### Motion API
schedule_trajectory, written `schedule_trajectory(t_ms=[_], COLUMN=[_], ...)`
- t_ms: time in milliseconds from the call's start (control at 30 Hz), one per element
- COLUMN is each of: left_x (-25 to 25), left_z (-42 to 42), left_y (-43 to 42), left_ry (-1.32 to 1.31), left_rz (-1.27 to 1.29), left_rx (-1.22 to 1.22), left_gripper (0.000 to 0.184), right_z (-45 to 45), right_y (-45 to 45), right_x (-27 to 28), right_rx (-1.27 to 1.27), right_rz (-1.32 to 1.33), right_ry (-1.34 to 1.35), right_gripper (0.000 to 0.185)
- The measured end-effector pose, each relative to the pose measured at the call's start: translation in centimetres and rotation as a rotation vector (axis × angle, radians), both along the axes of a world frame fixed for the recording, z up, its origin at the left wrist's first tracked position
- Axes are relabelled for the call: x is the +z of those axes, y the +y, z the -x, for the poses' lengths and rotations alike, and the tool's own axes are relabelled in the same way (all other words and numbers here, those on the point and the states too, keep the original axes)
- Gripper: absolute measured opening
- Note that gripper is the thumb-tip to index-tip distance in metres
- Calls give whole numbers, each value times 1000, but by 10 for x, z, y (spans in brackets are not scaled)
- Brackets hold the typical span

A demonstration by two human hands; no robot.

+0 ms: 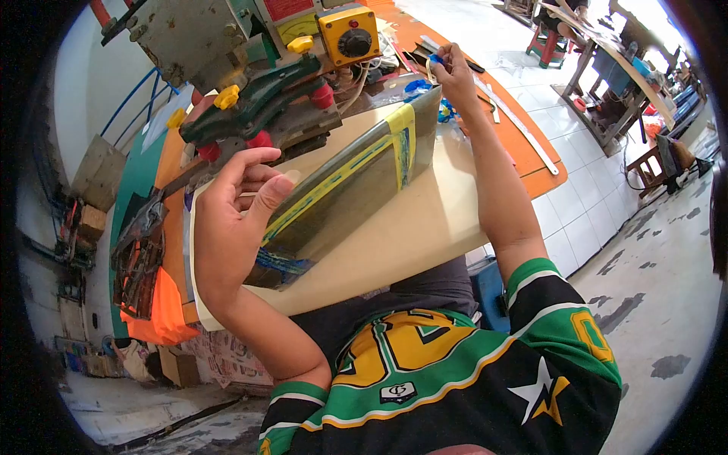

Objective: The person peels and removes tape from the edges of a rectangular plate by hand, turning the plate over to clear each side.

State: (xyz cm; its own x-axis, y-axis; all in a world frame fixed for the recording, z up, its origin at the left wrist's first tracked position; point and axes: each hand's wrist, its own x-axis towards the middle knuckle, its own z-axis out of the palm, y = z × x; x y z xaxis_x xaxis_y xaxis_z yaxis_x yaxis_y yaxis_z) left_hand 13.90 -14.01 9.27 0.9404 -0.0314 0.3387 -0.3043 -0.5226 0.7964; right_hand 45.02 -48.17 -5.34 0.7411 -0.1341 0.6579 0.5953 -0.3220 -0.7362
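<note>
A dark translucent sheet (345, 201) stands tilted over a large cream board (371, 265) in front of me. Yellow tape (330, 178) with blue marks runs along its upper edge and right side, and blue streaks mark its lower left corner. My left hand (239, 208) is beside the sheet's upper left edge, fingers loosely curled and thumb apart from them. No firm hold on the sheet shows there. Beyond its top right corner, my right hand (455, 72) is closed in a pinch on a small blue and pale item (434, 61), partly hidden by the fingers.
A machine with green arms (250, 110), yellow knobs and a yellow dial box (349, 36) stands behind the board. A metal ruler (523, 136) lies on the orange tabletop (546, 163). Clamps (140, 258) and orange cloth (159, 311) are at left. A person sits at the far right.
</note>
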Motion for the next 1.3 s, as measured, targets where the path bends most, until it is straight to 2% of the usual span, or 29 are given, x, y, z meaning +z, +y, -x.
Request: schedule_trajectory(t_ms=[167,267,333,367,433,567,633,833,867,933,1100,1300], left_x=[0,1,1,1,1,1,0,0,-1,0,3,0], left_z=[0,1,1,1,2,2,2,4,3,4,6,4], left_y=[2,1,0,0,0,1,1,0,0,0,-1,-1], left_ry=[13,12,16,15,14,12,13,12,9,5,71,3], left_rz=[4,3,2,3,5,4,11,-4,0,4,-8,5], left_rx=[0,-2,-1,0,2,-13,-18,-1,-4,-7,-28,-13], left_gripper=[43,43,43,43,43,43,43,44,44,44,43,42], right_z=[13,12,9,8,13,19,15,20,20,19,20,9], right_y=[1,-1,-2,-3,-2,-1,-1,-4,-3,-2,-3,-8], right_x=[4,1,0,-1,4,10,5,8,8,8,5,-2], right_rx=[49,25,9,8,-29,-40,-82,-57,-56,31,3,99], right_rz=[14,125,226,227,145,80,210,302,302,143,187,71], right_ry=[52,44,-84,-85,95,116,-80,-16,-16,61,-8,-15], right_gripper=[32,34,28,28,23,26,27,28,28,26,24,35])
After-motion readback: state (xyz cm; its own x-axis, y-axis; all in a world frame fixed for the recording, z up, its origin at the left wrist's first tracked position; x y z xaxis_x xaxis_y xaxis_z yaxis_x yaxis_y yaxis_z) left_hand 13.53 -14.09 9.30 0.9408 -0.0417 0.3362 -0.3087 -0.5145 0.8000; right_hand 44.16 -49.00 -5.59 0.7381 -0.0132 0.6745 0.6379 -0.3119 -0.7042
